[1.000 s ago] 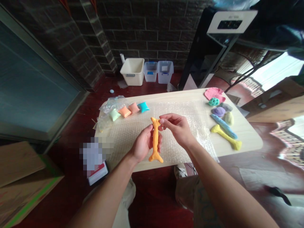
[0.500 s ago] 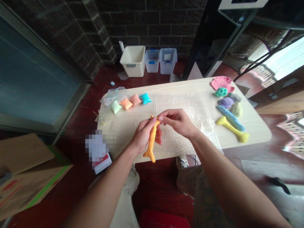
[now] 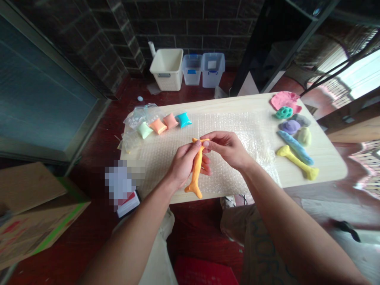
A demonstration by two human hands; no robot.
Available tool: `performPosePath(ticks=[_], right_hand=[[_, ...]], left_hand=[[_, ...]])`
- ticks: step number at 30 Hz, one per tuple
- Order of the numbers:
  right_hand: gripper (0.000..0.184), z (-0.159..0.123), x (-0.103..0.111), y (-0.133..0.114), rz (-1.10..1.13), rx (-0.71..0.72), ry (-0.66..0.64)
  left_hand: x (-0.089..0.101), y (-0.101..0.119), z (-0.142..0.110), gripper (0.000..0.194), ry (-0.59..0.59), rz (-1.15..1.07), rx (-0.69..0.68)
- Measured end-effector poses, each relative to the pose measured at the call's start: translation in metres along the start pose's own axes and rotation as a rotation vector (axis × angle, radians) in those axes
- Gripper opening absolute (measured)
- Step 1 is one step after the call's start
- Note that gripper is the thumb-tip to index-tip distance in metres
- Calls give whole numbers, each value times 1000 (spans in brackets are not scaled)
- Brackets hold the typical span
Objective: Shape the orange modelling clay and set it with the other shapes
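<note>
Holding an orange clay bone [image 3: 196, 168] between both hands: left hand [image 3: 182, 163] half curled behind the shaft, thumb on the upper end, probably for steadiness; right hand [image 3: 228, 149] pinching that end with thumb and finger, likely for finer control. Pressing the left thumb onto that end now, not beside it as a second ago. Underneath both hands, bubble wrap [image 3: 228, 180]; well right, a yellow clay bone [image 3: 297, 163].

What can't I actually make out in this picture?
In the head view:
Orange clay bone: its upper end, partly covered by the left hand and right hand.
Grey clay lump: partly behind the purple clay lump.
Pixelated patch: coarse blocks hide what is there.
Cardboard box: cut off by the picture's left edge.
</note>
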State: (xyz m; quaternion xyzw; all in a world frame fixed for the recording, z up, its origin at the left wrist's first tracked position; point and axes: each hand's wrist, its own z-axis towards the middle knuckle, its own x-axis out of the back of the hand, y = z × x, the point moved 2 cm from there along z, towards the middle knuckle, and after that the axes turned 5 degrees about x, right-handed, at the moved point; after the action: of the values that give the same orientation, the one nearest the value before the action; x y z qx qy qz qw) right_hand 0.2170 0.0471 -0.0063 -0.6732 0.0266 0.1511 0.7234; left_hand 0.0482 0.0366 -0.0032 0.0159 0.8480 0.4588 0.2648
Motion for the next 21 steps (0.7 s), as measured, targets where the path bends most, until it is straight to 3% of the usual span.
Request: performPosePath(ticks=[7,11,17,21], right_hand=[[33,4,7,11,183,-152,36],[31,4,3,11,200,-155,28],[25,4,4,7,120,-113,17],[22,4,7,0,-64,-33,-8]], left_hand=[[-6,2,-4,30,-15,-33,53],[-5,3,-7,25,9,-28,59],[-6,1,-8,28,12,-15,76],[-4,-3,-3,31,4,0,13]])
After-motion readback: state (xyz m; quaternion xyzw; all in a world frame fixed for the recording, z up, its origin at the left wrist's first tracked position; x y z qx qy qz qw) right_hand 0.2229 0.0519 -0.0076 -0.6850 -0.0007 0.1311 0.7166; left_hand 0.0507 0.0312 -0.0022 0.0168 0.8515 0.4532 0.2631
